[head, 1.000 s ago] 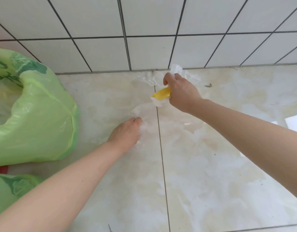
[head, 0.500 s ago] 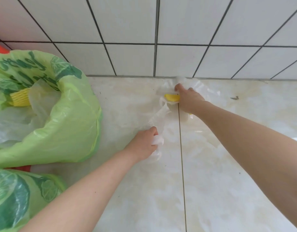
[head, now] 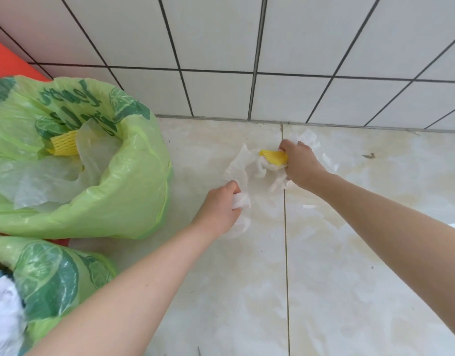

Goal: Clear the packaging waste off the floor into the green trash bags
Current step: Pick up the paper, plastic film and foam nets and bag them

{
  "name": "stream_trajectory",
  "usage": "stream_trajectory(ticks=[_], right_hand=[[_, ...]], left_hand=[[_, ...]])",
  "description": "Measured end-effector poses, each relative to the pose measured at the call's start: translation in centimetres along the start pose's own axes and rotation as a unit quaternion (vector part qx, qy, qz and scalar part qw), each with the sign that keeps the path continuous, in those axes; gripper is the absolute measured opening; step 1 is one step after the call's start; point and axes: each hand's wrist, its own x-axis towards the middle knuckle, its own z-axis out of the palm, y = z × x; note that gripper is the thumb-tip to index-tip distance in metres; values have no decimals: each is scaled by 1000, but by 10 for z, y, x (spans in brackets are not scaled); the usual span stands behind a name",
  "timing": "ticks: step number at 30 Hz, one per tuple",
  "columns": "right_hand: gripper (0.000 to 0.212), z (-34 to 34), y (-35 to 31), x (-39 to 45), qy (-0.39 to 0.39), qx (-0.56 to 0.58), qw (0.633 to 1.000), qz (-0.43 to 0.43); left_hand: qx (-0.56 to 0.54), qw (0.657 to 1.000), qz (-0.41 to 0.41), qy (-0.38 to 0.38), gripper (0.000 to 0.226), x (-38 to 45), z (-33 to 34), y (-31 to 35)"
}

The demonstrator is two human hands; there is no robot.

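Left hand point(head: 218, 204) curled tight on a bunch of clear plastic film point(head: 240, 173), mid-floor, fingers hidden under the knuckles. Right hand point(head: 302, 163) further off, near the wall, fisted round a yellow foam net point(head: 273, 156) plus more of the same film; only the net's left end sticking out. Film strung loosely between both hands, rest lying on floor point(head: 324, 265) around them; edges hard to trace against the pale tile. Far left: open green trash bag point(head: 134, 191), holding clear film and another yellow net point(head: 64, 143), half buried. Near left: second green bag point(head: 57, 273), cut off by frame edge, white stuff inside, unidentifiable. Orange object point(head: 8, 62) behind the bags, mostly hidden. Small dark scrap point(head: 369, 155) far right on floor, too small to identify.
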Motion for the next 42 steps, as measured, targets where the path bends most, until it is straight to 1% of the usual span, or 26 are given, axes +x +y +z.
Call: stream_trajectory(ticks=[2,6,11,13,15,18,20,21,23,24,25,26,27,28,29,30,31,32,33,34,35,36,37,38,39,42], right_hand=[[37,-8,-8,-15,10,48,999,-18],[35,-31,-29,-45,28,128,991,-16],[34,-71,-74,-82,50,234,971,-27],[28,-88,-99,-97,60,269,960,-51],[24,-103,-125,-110,62,296,950,-77],[19,-120,-167,-126,43,322,939,-115],[26,-126,-193,-132,25,345,929,-136],[29,-127,-204,-133,11,360,923,-139],[21,-126,-228,-132,-26,393,907,-146],[16,-124,-241,-130,-46,414,897,-149],[13,-119,-255,-127,-65,435,886,-151],[14,-112,-268,-122,-85,454,874,-155],[18,-105,-280,-117,-102,468,864,-158],[21,-97,-291,-111,-117,483,853,-159],[22,-90,-302,-105,-130,501,841,-156],[20,-83,-311,-100,-143,521,828,-150],[18,-76,-319,-93,-155,540,816,-137],[14,-67,-326,-86,-160,545,815,-115],[10,-58,-331,-78,-151,530,829,-92],[12,-49,-334,-71,-126,476,867,-77],[17,-41,-335,-63,-98,380,916,-80],[22,-36,-335,-59,-71,254,960,-97],[25,-32,-335,-56,-40,132,983,-119],[26,-31,-336,-55,-14,45,988,-144],[27,-30,-337,-54,0,-8,986,-168],[38,-21,-342,-48,7,-131,972,-194]], left_hand=[[-20,999,-4,27,16,-3,-13,5],[-60,995,-20,81,18,-15,-43,17],[-106,984,-1,140,22,-46,-94,38],[-141,978,4,156,27,-62,-121,45],[-202,963,-1,180,25,-78,-149,50],[-343,917,-10,205,25,-100,-185,50],[-419,886,-16,199,24,-111,-204,41],[-441,878,-18,187,25,-114,-212,34],[-462,873,-9,156,36,-119,-229,17],[-467,873,-1,140,33,-122,-236,10],[-477,868,-3,136,22,-124,-240,4],[-502,853,-20,140,9,-124,-243,-1],[-524,834,-55,162,9,-122,-246,-6],[-538,814,-98,194,21,-118,-249,-14],[-562,788,-128,216,27,-115,-251,-20],[-598,758,-144,218,28,-110,-254,-28],[-639,728,-153,198,27,-108,-257,-31],[-665,706,-166,176,30,-106,-260,-33],[-684,690,-181,153,37,-104,-262,-35],[-678,694,-195,143,44,-101,-262,-37],[-655,714,-209,134,45,-98,-262,-39],[-612,745,-231,135,40,-94,-261,-41],[-580,764,-250,134,33,-94,-264,-43],[-553,778,-263,141,29,-94,-268,-46],[-533,790,-265,150,26,-93,-272,-49],[-445,846,-237,173,22,-93,-284,-51]])
